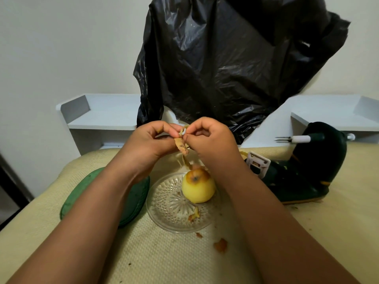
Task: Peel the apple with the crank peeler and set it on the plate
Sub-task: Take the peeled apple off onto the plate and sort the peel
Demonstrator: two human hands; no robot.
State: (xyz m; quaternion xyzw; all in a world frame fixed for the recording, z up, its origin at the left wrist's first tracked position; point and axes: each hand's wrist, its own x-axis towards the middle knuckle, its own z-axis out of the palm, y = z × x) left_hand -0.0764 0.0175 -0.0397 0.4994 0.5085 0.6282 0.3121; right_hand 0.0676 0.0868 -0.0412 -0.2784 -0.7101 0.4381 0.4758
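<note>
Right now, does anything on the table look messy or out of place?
Yes. Peel scraps lie on the yellow mat beside the glass plate, one scrap sits on the plate, and the peeled apple keeps a patch of skin on top. Both hands pinch a peel strip.

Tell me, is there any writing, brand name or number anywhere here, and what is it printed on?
None can be read. The dark green crank peeler, its white blade holder, the glass plate, the green mat and the black plastic bag show no legible text.

Yellow apple (198,188) w/ brown top, clear cut-glass plate (164,203), dk green peeler (307,177) right, green mat (135,199) left, black bag (235,58) far, cream cloth (174,257).
</note>
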